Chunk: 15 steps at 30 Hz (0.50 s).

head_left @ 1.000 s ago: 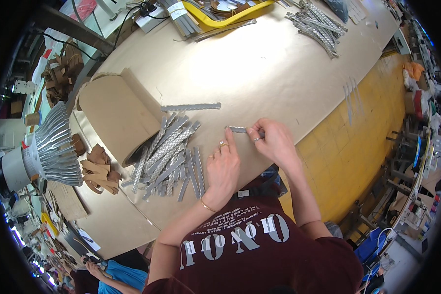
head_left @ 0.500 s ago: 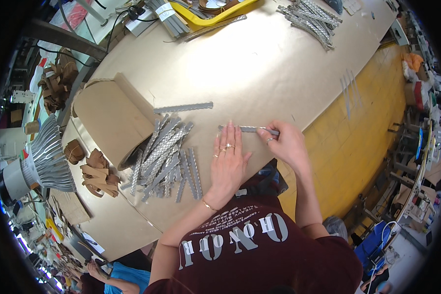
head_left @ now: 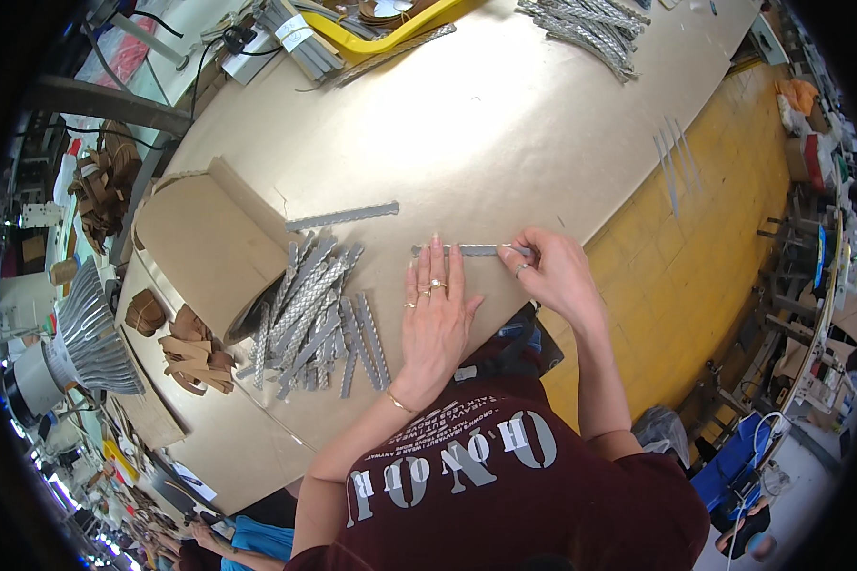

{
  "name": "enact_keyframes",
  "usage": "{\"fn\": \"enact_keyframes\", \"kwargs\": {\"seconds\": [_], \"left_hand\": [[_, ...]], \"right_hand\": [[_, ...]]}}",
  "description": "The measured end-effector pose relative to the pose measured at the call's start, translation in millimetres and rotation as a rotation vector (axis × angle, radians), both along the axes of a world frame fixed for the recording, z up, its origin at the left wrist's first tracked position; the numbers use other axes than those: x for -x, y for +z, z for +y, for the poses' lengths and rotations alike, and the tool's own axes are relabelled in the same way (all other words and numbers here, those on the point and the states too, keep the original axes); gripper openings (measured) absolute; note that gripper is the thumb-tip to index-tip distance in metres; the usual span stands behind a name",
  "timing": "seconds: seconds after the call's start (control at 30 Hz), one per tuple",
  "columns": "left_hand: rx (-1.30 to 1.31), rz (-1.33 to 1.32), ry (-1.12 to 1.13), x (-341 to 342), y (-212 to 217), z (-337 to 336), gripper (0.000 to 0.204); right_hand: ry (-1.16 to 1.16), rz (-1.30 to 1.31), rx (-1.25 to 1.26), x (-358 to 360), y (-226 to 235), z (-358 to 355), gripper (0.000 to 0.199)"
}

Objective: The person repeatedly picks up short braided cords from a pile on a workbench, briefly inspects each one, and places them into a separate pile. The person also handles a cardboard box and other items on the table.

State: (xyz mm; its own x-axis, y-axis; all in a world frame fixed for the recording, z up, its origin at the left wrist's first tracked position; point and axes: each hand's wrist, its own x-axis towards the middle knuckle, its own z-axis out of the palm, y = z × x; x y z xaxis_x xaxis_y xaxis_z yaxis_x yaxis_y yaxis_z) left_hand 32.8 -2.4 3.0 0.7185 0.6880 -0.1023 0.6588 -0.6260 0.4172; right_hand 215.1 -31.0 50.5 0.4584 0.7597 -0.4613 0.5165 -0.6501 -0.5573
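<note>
A narrow grey strip [head_left: 480, 251] with a pale braided edge lies on the table in front of me. My left hand [head_left: 436, 319] is laid flat across its left part, fingers stretched out and holding nothing. At the strip's right end, my right hand [head_left: 559, 273] pinches it between thumb and fingers, which partly hide that end. A similar strip [head_left: 343, 217] lies alone, farther off to the left. To the left of my left hand is a loose pile of braided silver and grey strips [head_left: 305, 303].
A curved brown cardboard container [head_left: 203, 238] lies behind the pile, beside brown strip bundles [head_left: 196, 350]. A metal-finned lamp [head_left: 95, 333] stands at left. Along the far side are a yellow tray [head_left: 381, 41] and more braided strips [head_left: 590, 33]. The table edge drops off at right.
The whole view has shifted slightly. Between my hands, more of the strip's grey face shows. The fingers of my right hand now cover more of its right end.
</note>
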Motion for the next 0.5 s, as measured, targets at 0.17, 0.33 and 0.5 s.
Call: {"fn": "enact_keyframes", "kwargs": {"seconds": [0.17,0.33,0.5], "left_hand": [[-0.058,0.066,-0.026,-2,0,0,0.067],[-0.150,0.168,-0.050,-13,-1,-7,0.067],[-0.179,0.174,-0.054,-17,-4,-8,0.068]], "right_hand": [[0.009,-0.029,-0.005,1,-2,0,0.026],[-0.004,-0.052,-0.032,2,-8,-3,0.026],[-0.136,0.038,-0.136,-2,-14,-15,0.022]]}}
